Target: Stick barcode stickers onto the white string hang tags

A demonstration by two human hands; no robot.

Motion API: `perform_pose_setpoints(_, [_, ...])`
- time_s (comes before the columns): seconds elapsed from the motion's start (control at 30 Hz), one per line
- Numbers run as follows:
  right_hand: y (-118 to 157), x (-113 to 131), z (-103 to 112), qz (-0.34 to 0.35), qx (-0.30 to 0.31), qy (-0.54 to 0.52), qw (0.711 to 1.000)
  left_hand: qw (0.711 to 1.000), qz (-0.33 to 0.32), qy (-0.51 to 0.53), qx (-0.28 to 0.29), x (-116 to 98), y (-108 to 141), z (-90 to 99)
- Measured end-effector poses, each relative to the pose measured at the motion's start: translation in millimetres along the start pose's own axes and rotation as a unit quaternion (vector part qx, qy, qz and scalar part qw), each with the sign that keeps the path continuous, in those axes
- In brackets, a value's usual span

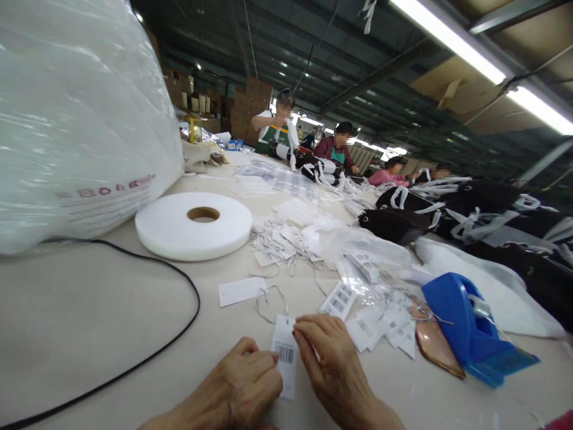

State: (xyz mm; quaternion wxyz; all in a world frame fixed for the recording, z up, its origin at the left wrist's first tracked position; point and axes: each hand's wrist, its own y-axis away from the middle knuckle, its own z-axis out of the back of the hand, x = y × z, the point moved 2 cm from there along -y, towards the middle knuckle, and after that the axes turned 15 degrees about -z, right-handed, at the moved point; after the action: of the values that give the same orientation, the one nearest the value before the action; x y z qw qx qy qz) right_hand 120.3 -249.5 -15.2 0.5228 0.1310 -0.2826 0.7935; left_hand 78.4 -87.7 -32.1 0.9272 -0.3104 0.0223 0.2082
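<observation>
A white hang tag with a barcode lies on the pale table, its grey string looping away from its top. My left hand has its fingers curled in at the tag's left edge, the fingertips by the barcode. On the other side, my right hand rests its fingertips on the tag's upper right edge, the fingers close together. Just beyond lies a blank white tag with a string. A sheet of barcode stickers sits past my right hand, beside a cluster of small white tags.
A large white tape roll and a heap of strung tags lie further back. At right are a blue dispenser, a copper-coloured phone and dark fabric items. A black cable and plastic bag lie left; people work beyond.
</observation>
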Motion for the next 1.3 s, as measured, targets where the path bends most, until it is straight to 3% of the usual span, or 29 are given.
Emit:
perform_pose_setpoints(0.03, [-12.5,2.7,-3.0,-0.037,0.017,-0.009,0.999,1.0,-0.015,0.002,-0.008,2.3,2.6,-8.9])
perform_pose_setpoints(0.07, [-25.2,5.0,-7.6,-0.077,0.038,-0.014,0.996,0.995,-0.046,-0.015,-0.089,4.1,5.8,-15.8])
perform_pose_setpoints(0.2, [-65.4,7.9,-32.7,-0.182,0.085,-0.007,0.98,0.99,-0.036,-0.041,-0.131,14.3,16.0,-47.5])
perform_pose_setpoints(0.33, [-79.6,3.5,-53.5,-0.226,0.117,0.002,0.967,0.982,-0.049,-0.057,-0.174,15.6,13.8,-50.4])
perform_pose_setpoints(0.43, [-81.8,3.4,-56.2,-0.234,0.143,0.006,0.962,0.978,-0.057,-0.061,-0.191,15.6,9.8,-46.8])
perform_pose_setpoints(0.57, [-85.3,5.8,-38.7,-0.22,0.146,-0.007,0.965,0.977,-0.048,-0.064,-0.197,16.1,10.7,-50.9])
perform_pose_setpoints(0.83, [-92.7,-8.7,5.1,-0.202,0.028,-0.086,0.975,0.991,-0.029,-0.051,-0.122,14.2,19.9,-59.3])
perform_pose_setpoints(1.07, [-96.6,-18.5,29.5,-0.198,-0.066,-0.079,0.975,0.992,-0.048,-0.043,-0.112,13.0,18.1,-47.3])
perform_pose_setpoints(1.3, [-88.3,-18.5,59.7,-0.175,-0.058,-0.026,0.983,0.997,-0.027,-0.017,-0.076,6.2,14.2,-28.0])
